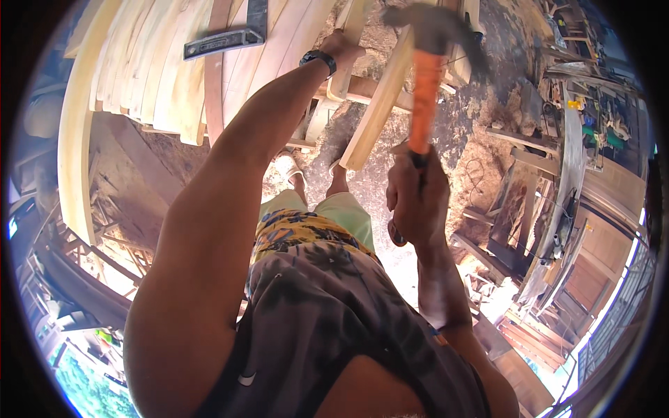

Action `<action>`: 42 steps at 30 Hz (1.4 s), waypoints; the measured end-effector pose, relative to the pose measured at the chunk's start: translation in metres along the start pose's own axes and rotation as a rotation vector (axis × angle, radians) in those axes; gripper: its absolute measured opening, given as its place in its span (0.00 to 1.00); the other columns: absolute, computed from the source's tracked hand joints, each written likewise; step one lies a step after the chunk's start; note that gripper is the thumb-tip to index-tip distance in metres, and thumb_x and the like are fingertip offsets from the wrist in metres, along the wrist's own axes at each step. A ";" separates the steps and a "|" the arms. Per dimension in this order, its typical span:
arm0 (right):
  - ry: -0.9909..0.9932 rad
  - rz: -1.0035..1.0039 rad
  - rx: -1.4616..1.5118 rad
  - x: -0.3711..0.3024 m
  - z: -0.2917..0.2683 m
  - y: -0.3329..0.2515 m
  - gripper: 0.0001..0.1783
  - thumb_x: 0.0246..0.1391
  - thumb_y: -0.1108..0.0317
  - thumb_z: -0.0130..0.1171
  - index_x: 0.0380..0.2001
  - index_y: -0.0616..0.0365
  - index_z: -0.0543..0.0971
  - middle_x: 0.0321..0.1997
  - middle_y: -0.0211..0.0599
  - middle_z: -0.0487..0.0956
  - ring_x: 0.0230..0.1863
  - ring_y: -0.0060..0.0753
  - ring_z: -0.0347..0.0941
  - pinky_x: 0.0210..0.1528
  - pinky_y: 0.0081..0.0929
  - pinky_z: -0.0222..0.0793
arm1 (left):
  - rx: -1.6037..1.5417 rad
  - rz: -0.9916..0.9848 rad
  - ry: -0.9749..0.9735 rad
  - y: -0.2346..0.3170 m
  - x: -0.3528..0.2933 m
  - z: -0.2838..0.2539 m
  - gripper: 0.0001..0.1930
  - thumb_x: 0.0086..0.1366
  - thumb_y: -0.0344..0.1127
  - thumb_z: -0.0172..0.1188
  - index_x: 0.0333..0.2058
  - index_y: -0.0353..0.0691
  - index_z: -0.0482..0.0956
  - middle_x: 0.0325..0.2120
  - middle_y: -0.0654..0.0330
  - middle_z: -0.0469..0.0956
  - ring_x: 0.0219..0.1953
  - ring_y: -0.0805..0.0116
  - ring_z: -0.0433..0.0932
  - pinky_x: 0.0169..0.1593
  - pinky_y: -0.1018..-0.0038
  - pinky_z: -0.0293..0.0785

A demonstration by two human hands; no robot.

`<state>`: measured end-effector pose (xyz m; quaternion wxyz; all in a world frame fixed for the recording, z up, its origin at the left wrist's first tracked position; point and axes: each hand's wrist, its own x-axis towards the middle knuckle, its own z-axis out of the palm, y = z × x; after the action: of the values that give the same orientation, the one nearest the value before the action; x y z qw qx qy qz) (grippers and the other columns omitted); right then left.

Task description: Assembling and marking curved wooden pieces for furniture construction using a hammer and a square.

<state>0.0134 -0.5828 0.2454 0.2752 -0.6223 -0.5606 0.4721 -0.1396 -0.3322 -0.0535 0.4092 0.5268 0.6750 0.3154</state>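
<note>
My right hand [421,198] is wrapped round the lower end of a claw hammer [426,97], raised in front of me. The hammer has an orange handle; its dark head is smeared by motion. Farther off, my left hand [341,49], with a black watch on its wrist, grips a pale wooden board [341,78]. Its fingertips are partly hidden. Between the hands a squared timber [380,104] slants toward me. A metal try square [224,43] lies on the boards left of my left hand.
Several pale planks [160,76] lie side by side at the far left, with a long curved-looking plank [75,146] at their outer edge. Sawdust and dirt cover the ground [481,132]. Timber offcuts, a long bench [570,153] and wooden panels [592,268] stand at the right.
</note>
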 end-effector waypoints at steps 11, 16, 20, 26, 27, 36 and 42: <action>-0.147 0.169 -0.168 0.021 -0.002 0.027 0.19 0.69 0.58 0.56 0.34 0.66 0.76 0.20 0.43 0.77 0.22 0.41 0.77 0.26 0.38 0.69 | 0.172 0.114 0.049 -0.012 0.005 -0.023 0.26 0.52 0.44 0.69 0.45 0.30 0.80 0.35 0.43 0.85 0.40 0.48 0.86 0.46 0.58 0.82; 0.155 0.079 0.277 0.002 0.012 0.004 0.14 0.70 0.62 0.52 0.34 0.61 0.74 0.15 0.29 0.71 0.16 0.17 0.68 0.20 0.25 0.62 | 0.032 -0.058 -0.004 0.027 -0.020 -0.038 0.27 0.52 0.44 0.68 0.45 0.29 0.79 0.37 0.40 0.84 0.43 0.47 0.85 0.48 0.60 0.81; -0.182 0.126 -0.258 0.017 0.026 0.097 0.20 0.70 0.57 0.54 0.33 0.66 0.75 0.21 0.46 0.76 0.21 0.43 0.75 0.27 0.44 0.70 | 0.051 -0.030 0.015 0.017 -0.012 -0.026 0.28 0.52 0.44 0.67 0.46 0.27 0.78 0.37 0.39 0.84 0.43 0.46 0.85 0.48 0.59 0.82; -0.029 0.057 -0.118 0.009 0.016 0.039 0.18 0.69 0.59 0.57 0.34 0.66 0.75 0.19 0.48 0.77 0.20 0.47 0.77 0.24 0.39 0.66 | 0.048 -0.074 0.010 0.023 -0.019 -0.039 0.32 0.52 0.45 0.68 0.50 0.24 0.75 0.40 0.39 0.84 0.44 0.45 0.85 0.50 0.59 0.81; 0.054 0.025 -0.044 0.006 0.019 0.033 0.17 0.69 0.61 0.57 0.34 0.67 0.75 0.19 0.48 0.76 0.20 0.49 0.77 0.24 0.39 0.66 | 0.049 -0.078 -0.012 0.032 -0.023 -0.041 0.32 0.53 0.44 0.68 0.51 0.24 0.75 0.40 0.39 0.84 0.44 0.46 0.85 0.49 0.60 0.81; -0.177 0.031 -0.225 0.019 0.028 0.041 0.16 0.69 0.61 0.55 0.36 0.66 0.75 0.20 0.46 0.78 0.20 0.43 0.77 0.25 0.38 0.68 | -0.071 -0.074 -0.023 0.016 -0.023 -0.050 0.36 0.50 0.44 0.70 0.54 0.24 0.73 0.45 0.36 0.82 0.47 0.45 0.84 0.52 0.59 0.81; -0.155 -0.004 -0.303 0.017 0.038 0.091 0.21 0.69 0.55 0.55 0.34 0.66 0.75 0.21 0.47 0.77 0.22 0.42 0.76 0.27 0.40 0.68 | -0.022 -0.128 -0.034 0.036 -0.024 -0.047 0.32 0.51 0.43 0.69 0.50 0.26 0.75 0.38 0.38 0.84 0.44 0.45 0.85 0.49 0.58 0.80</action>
<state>0.0175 -0.5934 0.1460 0.1349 -0.6172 -0.6461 0.4282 -0.1621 -0.3462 0.0042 0.4455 0.4833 0.6969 0.2869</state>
